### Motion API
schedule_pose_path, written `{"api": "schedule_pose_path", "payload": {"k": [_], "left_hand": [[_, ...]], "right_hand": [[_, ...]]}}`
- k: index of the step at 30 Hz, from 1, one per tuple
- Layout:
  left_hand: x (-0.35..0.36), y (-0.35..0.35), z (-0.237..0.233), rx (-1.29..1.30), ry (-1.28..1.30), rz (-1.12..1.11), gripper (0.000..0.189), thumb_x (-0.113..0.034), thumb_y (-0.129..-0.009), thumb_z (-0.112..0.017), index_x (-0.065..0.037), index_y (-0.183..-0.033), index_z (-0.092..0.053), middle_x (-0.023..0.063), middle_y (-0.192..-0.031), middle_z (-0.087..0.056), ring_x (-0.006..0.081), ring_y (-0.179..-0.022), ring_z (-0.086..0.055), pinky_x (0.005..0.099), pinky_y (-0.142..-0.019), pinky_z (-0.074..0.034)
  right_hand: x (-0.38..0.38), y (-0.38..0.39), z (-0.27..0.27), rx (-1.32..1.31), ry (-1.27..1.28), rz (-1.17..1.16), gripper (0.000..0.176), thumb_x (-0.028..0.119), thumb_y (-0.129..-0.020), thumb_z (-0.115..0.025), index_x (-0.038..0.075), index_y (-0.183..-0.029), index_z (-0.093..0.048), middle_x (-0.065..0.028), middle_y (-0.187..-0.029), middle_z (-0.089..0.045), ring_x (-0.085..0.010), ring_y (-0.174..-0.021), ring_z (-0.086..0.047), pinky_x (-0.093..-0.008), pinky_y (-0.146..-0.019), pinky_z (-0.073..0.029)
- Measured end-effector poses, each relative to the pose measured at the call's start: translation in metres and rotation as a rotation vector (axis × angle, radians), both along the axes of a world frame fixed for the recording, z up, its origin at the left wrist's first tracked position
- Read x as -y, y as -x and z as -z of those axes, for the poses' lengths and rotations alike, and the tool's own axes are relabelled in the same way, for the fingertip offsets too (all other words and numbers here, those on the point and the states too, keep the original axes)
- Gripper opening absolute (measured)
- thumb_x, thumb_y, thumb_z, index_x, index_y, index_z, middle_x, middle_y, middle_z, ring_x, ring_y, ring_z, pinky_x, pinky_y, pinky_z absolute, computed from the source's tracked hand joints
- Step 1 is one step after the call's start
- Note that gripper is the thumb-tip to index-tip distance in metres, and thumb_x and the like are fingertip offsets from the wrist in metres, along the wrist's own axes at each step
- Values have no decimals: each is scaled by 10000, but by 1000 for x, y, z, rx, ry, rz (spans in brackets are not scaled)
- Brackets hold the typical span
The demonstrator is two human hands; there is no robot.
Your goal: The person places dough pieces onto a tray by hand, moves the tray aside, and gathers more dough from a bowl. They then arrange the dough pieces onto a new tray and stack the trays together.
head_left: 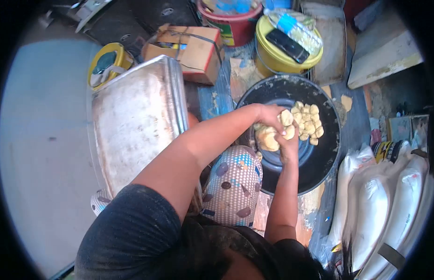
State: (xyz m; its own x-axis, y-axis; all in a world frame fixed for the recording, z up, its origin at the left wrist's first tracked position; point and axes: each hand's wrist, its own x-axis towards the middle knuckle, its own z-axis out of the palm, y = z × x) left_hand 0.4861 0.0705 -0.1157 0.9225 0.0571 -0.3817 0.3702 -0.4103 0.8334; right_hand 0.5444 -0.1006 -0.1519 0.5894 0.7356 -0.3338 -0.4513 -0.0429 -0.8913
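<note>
A wide black basin (323, 161) lies in front of me, with a cluster of small pale dough balls (309, 122) in its far right part. Over the basin, my left hand (271, 116) curls its fingers around pale dough from above. My right hand (288, 145) closes around the dough from below, close against the left. A larger dough lump (268, 140) shows beneath the left hand, and rounded dough pieces (286, 117) bulge out between the two hands. Parts of the fingers are hidden behind the dough.
Left of the basin leans a stack of metal trays (133, 112). A cardboard box (198, 51), a red bucket (233, 23) and a yellow bucket (266, 56) stand behind; a phone (288, 45) and plastic bottle (298, 33) rest on the yellow lid. White sacks (373, 200) lie at right.
</note>
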Motion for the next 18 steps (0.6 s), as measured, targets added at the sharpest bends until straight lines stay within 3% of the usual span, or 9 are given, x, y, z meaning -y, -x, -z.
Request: {"api": "schedule_pose_path", "payload": {"k": [1, 5, 7, 9, 11, 13, 14, 16, 18], "left_hand": [[0, 8, -48, 76, 6, -20, 852, -492, -589, -801, -48, -1258, -517, 234, -1192, -534, 364, -1155, -491, 397, -999, -397], [7, 68, -170, 289, -406, -172, 774, -477, -634, -781, -31, -1216, -535, 221, -1137, -513, 375, -1057, -533, 397, -953, -415], [24, 134, -232, 364, -501, -416, 748, -487, -674, -758, -21, -1215, -535, 222, -1145, -509, 378, -1052, -546, 394, -941, -421], [41, 197, -261, 452, -666, -630, 712, -497, -728, -718, -9, -1212, -532, 210, -1156, -509, 363, -1071, -552, 401, -929, -424], [63, 259, -284, 414, -612, -875, 687, -580, -783, -621, -54, -1219, -549, 199, -1178, -501, 386, -1078, -541, 420, -924, -441], [76, 318, -273, 446, -635, -1003, 656, -571, -819, -579, -56, -1223, -548, 193, -1179, -501, 384, -1063, -550, 423, -902, -449], [79, 341, -260, 476, -652, -1109, 627, -563, -856, -537, -58, -1227, -548, 188, -1180, -502, 382, -1047, -559, 425, -880, -457], [75, 379, -211, 358, -709, -1169, 618, -557, -868, -519, -64, -1239, -544, 179, -1198, -499, 369, -1084, -540, 451, -892, -434], [71, 408, -168, 232, -749, -1237, 609, -551, -880, -500, -71, -1251, -540, 170, -1217, -496, 356, -1120, -521, 477, -905, -411]], "right_hand": [[-4, 0, -33, 7, -67, -13, 877, -84, -654, -680, 61, -1407, -255, -141, -1280, -464, -241, -1134, -515, -347, -936, -463], [-24, 32, -152, 127, -350, -171, 844, -84, -647, -675, 70, -1376, -279, -144, -1275, -472, -245, -1141, -521, -361, -944, -471], [-35, 73, -207, 203, -427, -271, 844, -72, -643, -694, 67, -1368, -285, -142, -1274, -473, -246, -1145, -521, -365, -950, -467], [-42, 121, -243, 207, -465, -400, 867, -54, -630, -729, 64, -1368, -289, -140, -1274, -474, -240, -1147, -517, -363, -953, -461], [-51, 168, -262, 283, -523, -573, 889, -2, -631, -772, 58, -1377, -292, -142, -1278, -472, -237, -1148, -513, -362, -959, -449], [-59, 213, -262, 419, -489, -725, 906, 97, -627, -809, 53, -1384, -315, -161, -1302, -461, -250, -1183, -488, -361, -988, -414], [-62, 231, -262, 726, -463, -762, 936, 157, -618, -818, 51, -1399, -313, -214, -1317, -454, -282, -1206, -487, -373, -1002, -402], [-79, 267, -224, 973, -410, -840, 927, 289, -643, -797, 87, -1412, -321, -261, -1330, -432, -358, -1183, -520, -403, -988, -423], [-87, 299, -186, 1206, -14, -999, 895, 440, -669, -749, 127, -1409, -353, -295, -1347, -400, -430, -1144, -534, -437, -951, -451]]}}
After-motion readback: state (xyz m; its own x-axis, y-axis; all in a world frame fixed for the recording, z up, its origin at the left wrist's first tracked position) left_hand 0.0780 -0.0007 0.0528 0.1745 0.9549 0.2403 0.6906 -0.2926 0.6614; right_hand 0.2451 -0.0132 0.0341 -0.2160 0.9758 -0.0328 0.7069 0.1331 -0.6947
